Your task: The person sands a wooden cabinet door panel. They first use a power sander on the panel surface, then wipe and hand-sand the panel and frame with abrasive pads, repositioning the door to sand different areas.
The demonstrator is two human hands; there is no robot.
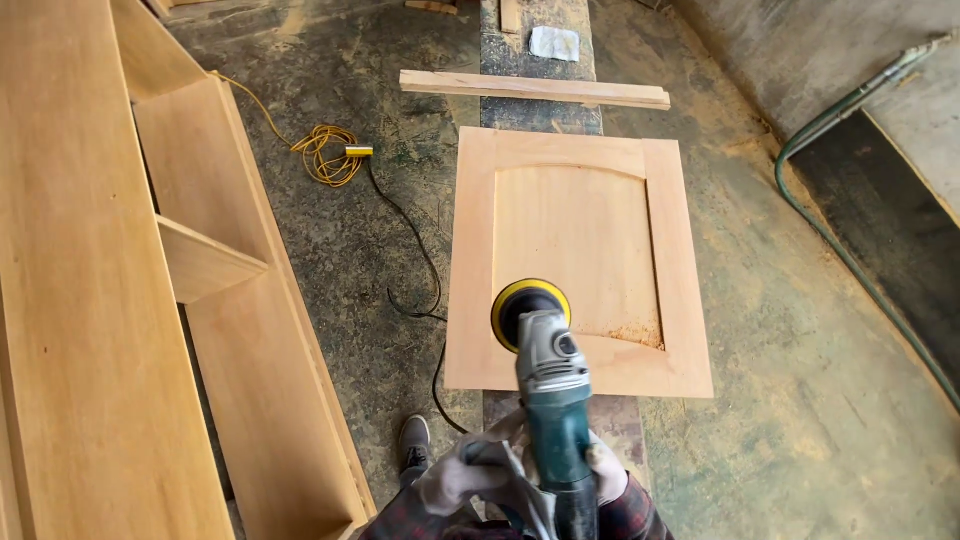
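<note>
Left hand (462,478): gloved in grey, low in the head view, fingers wrapped around the rear of the sander body from the left side.
Right hand (606,470): gloved too, mostly hidden behind the tool, fingers closed on the sander body from the right side.
Sander (553,400): teal body with a grey head, held by both hands, pointing away from the person, tilted down toward the door panel.
Sanding disc (530,305): round, black with a yellow rim, resting on the lower left part of the recessed field of the door panel.
Door panel (580,215): light wood, square frame with an arched inner field, lying flat on a dark plank, straight ahead of the hands.
Sawdust (630,335): small pile in the lower right corner of the recessed field, right of the disc.
Plank (540,120): dark and long, running under the door panel and away from the person.
Wood strip (535,89): pale, lying crosswise on the plank, beyond the door panel.
Cable (415,250): black, snaking over the floor left of the door panel, joined to a coiled yellow cord (325,155).
Shelf unit (210,260): light wood, lying along the left side, with dividers.
Hose (850,260): green, curving along the wall at right.
Shoe (414,441): grey, on the floor, just left of the hands.
Sleeves (635,515): dark red plaid, at the bottom edge.
</note>
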